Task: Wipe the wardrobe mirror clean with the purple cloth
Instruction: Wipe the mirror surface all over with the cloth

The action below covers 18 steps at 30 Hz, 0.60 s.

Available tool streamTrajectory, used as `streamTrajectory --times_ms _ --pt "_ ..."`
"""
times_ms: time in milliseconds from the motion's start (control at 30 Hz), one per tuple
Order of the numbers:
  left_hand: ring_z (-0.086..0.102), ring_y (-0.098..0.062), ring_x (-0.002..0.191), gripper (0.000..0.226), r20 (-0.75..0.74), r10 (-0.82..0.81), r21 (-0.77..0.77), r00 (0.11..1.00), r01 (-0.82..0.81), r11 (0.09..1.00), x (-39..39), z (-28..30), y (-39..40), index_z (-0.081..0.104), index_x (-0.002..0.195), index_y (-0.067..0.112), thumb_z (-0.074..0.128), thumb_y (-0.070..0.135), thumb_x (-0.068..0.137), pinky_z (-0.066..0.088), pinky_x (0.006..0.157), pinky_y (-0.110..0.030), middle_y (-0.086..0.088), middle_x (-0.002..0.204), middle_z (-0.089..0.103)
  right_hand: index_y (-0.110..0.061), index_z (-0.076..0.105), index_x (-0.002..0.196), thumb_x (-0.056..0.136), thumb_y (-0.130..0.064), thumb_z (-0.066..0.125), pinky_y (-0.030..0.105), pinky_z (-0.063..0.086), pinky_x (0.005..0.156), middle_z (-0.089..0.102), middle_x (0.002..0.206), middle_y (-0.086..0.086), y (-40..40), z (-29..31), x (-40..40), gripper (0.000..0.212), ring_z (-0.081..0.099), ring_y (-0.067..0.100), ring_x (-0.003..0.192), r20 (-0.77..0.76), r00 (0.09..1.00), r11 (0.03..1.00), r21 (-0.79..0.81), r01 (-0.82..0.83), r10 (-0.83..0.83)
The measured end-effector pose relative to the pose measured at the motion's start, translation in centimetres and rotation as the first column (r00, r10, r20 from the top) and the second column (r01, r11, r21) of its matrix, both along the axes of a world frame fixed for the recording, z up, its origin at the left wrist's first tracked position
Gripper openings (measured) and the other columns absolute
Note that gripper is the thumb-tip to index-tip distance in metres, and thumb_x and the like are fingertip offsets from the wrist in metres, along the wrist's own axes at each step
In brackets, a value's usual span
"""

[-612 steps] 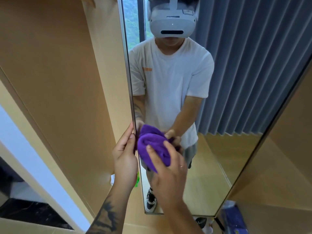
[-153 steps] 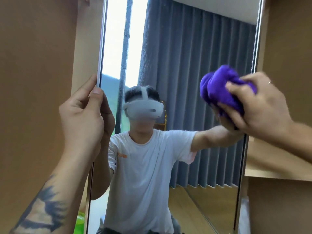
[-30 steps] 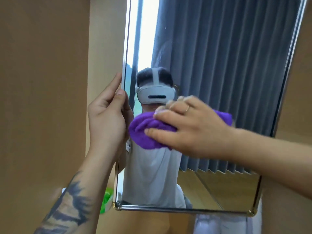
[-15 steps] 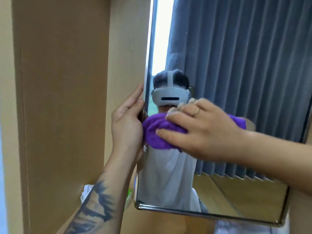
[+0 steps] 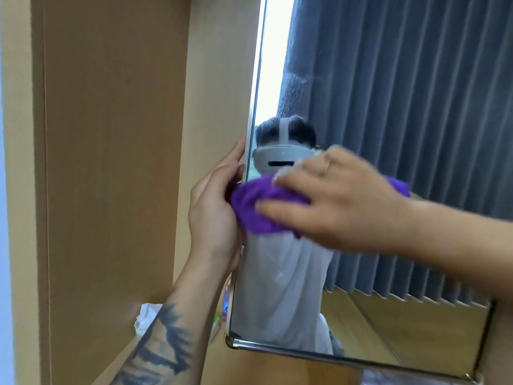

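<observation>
1. Mirror (image 5: 388, 134): centre to right of frame; left edge steadied by left hand (image 5: 213, 209), fingers curled round it.
2. Purple cloth (image 5: 258, 207): mid-frame, bunched, pressed flat to glass under right hand (image 5: 338, 201), fingers spread.
3. Advice: overlap strokes; keep pressure even up to the left edge.

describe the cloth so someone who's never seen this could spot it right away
Find the tall wardrobe mirror reflecting grey curtains. By its left edge, the left hand grips the frame while the right hand presses flat on a bunched purple cloth against the glass. It is the only vivid purple thing there.
</observation>
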<state>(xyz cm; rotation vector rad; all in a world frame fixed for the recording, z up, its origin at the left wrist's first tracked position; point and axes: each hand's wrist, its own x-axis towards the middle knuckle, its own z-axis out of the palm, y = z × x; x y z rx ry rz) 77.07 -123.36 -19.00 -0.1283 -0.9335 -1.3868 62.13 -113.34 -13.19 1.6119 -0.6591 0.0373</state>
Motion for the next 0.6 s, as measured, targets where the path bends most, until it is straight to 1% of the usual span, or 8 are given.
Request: streamTrajectory --times_ms 67,167,233,333,400,467,533,600 --pt "0.073 -0.018 0.106 0.032 -0.025 -0.038 0.008 0.999 0.038 0.999 -0.1 0.0 0.1 0.081 0.115 0.014 0.055 0.02 0.097 0.059 0.085 -0.026 -0.014 0.119 0.077 -0.02 0.068 0.131 0.095 -0.031 0.068 0.046 0.044 0.071 0.068 0.108 0.021 -0.2 3.8 0.2 0.038 0.063 0.04 0.085 0.164 0.986 0.987 -0.161 0.014 0.013" --pt "0.073 -0.018 0.101 0.038 -0.007 -0.044 0.009 0.999 0.044 0.999 -0.1 -0.2 0.1 0.079 0.121 0.012 0.055 0.029 0.097 0.057 0.075 -0.018 -0.014 0.118 0.077 -0.021 0.064 0.137 0.093 -0.038 0.067 0.051 0.045 0.078 0.061 0.116 0.024 -0.5 5.7 1.0 0.047 0.058 0.044 0.094 0.512 0.856 0.956 -0.279 0.091 0.068" --pt "0.074 -0.015 0.096 0.036 -0.022 -0.056 0.006 0.998 0.056 0.998 -0.1 -0.4 -0.2 0.081 0.114 0.014 0.054 0.031 0.098 0.057 0.075 -0.019 -0.009 0.111 0.079 -0.018 0.067 0.133 0.09 -0.031 0.068 0.05 0.045 0.075 0.062 0.112 0.025 -0.9 2.3 1.4 0.045 0.058 0.044 0.09 0.494 0.867 0.968 -0.243 0.066 0.064" --pt "0.072 -0.013 0.105 0.039 0.02 -0.011 0.026 1.0 0.011 1.0 0.0 -0.4 -0.5 0.079 0.119 0.014 0.052 0.035 0.1 0.055 0.091 -0.025 -0.006 0.119 0.077 -0.016 0.073 0.126 0.096 -0.017 0.064 0.047 0.048 0.069 0.07 0.104 0.022 -0.1 -4.1 0.9 0.032 0.064 0.039 0.083 0.247 0.969 0.999 -0.045 -0.003 0.014" --pt "0.071 -0.013 0.099 0.04 0.037 -0.017 0.031 0.999 0.016 0.999 0.0 -0.3 -0.4 0.077 0.123 0.013 0.051 0.035 0.101 0.055 0.088 -0.025 -0.005 0.119 0.077 -0.02 0.073 0.126 0.1 -0.014 0.059 0.047 0.052 0.069 0.072 0.103 0.017 0.6 -4.5 0.1 0.03 0.066 0.036 0.083 0.126 0.992 0.999 0.033 0.009 -0.013" --pt "0.072 -0.013 0.098 0.035 0.013 -0.03 0.043 0.999 0.029 0.999 -0.2 -0.4 -0.3 0.079 0.119 0.015 0.051 0.03 0.105 0.057 0.086 -0.026 -0.005 0.117 0.078 -0.021 0.071 0.128 0.102 -0.021 0.06 0.046 0.051 0.067 0.071 0.105 0.017 0.6 -1.6 -0.4 0.028 0.066 0.035 0.082 0.076 0.997 1.0 -0.013 0.027 -0.026" --pt "0.074 -0.011 0.096 0.034 -0.01 -0.051 0.032 0.999 0.052 0.998 -0.2 -0.5 -0.2 0.08 0.118 0.016 0.05 0.027 0.106 0.058 0.08 -0.022 -0.006 0.11 0.08 -0.021 0.069 0.131 0.097 -0.03 0.066 0.046 0.047 0.068 0.068 0.109 0.021 0.6 2.5 -0.8 0.035 0.063 0.039 0.081 0.213 0.977 0.984 -0.177 0.036 0.003" --pt "0.074 -0.009 0.094 0.033 -0.012 -0.035 0.02 0.999 0.035 0.999 -0.1 -0.6 -0.1 0.081 0.117 0.017 0.054 0.027 0.102 0.057 0.075 -0.018 -0.003 0.107 0.08 -0.021 0.066 0.134 0.095 -0.037 0.066 0.049 0.045 0.072 0.063 0.113 0.023 0.9 5.5 -1.2 0.042 0.059 0.043 0.086 0.436 0.898 0.954 -0.29 0.083 0.054"
